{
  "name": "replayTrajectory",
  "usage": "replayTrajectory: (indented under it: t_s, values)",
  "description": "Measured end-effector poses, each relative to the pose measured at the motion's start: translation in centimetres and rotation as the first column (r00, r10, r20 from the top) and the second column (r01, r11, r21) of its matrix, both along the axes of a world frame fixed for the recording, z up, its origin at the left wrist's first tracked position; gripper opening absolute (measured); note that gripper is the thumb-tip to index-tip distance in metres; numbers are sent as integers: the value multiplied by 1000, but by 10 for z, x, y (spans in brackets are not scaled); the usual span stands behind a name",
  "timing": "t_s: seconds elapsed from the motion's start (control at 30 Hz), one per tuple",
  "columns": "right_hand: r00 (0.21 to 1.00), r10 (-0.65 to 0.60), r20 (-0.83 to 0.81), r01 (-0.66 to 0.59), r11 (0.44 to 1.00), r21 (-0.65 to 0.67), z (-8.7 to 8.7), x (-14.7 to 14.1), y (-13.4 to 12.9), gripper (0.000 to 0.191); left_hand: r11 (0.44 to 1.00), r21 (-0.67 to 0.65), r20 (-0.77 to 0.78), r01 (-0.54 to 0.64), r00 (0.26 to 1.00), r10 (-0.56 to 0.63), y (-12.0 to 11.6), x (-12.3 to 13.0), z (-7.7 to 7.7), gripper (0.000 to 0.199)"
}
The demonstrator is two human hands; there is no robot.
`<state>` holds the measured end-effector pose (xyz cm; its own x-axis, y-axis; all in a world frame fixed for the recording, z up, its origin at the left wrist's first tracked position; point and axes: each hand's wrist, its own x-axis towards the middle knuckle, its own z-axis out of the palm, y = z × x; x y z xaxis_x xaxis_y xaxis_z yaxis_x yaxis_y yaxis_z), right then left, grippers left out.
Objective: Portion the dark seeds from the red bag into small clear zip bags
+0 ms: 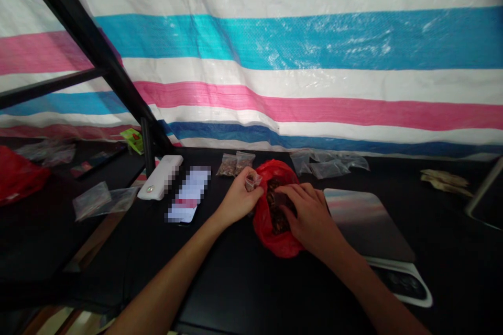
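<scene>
A small clear plastic bag (pixel 252 181) is pinched at the fingertips of my left hand (pixel 238 198), by the left rim of a red plastic bag (pixel 285 247). The red bag stands open on the black table, with loose brown bits (pixel 278 224) inside. My right hand (pixel 312 215) reaches into it from the right, thumb and fingers curled together over the bits. Something dark shows at those fingertips, too unclear to name. Just behind my left hand lie two small clear bags (pixel 228 165) filled with brown bits.
Right of the red bag sits a flat scale (pixel 365 222) with a metal top. Clear bags (pixel 330 163) lie at the back. A phone (pixel 190 193) and a white power bank (pixel 162 177) are on the left, near a black metal frame (pixel 98 52). Striped sheeting (pixel 314 42) hangs behind.
</scene>
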<state>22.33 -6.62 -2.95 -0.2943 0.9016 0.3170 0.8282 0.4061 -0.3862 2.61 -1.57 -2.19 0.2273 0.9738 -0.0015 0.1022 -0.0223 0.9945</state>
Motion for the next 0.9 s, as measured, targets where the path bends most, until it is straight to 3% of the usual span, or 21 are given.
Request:
replayTrajectory:
  t_s: [0.13, 0.23, 0.33, 0.4, 0.53, 0.67, 0.9]
  values:
    - [998, 24, -53, -25, 999, -28, 0, -2, -1, 34, 1000, 3, 42, 2, 999, -2, -1, 2, -2, 20]
    - [990, -42, -134, 34, 997, -66, 0, -3, 1, 32, 979, 192, -45, -61, 996, 71, -1, 1, 1, 17]
    - [966, -114, -233, 95, 991, -91, 3, -2, 3, 30, 901, 420, -179, -106, 964, 197, -2, -2, 4, 10]
    - [939, -121, -321, 102, 992, -73, 7, -1, 4, 31, 867, 493, -241, -75, 946, 218, -3, -4, 4, 8]
    - [899, -45, -436, 65, 997, 32, 15, -3, 0, 36, 868, 496, -336, 38, 929, 152, -6, -2, 2, 6]
    - [941, 107, -320, -28, 970, 240, 20, -6, -5, 40, 874, 466, -404, 138, 912, 71, -12, 3, 1, 10]
    - [959, 177, -220, -74, 909, 410, 18, -2, -4, 52, 939, 343, -165, 28, 986, 31, -21, 16, -5, 16]
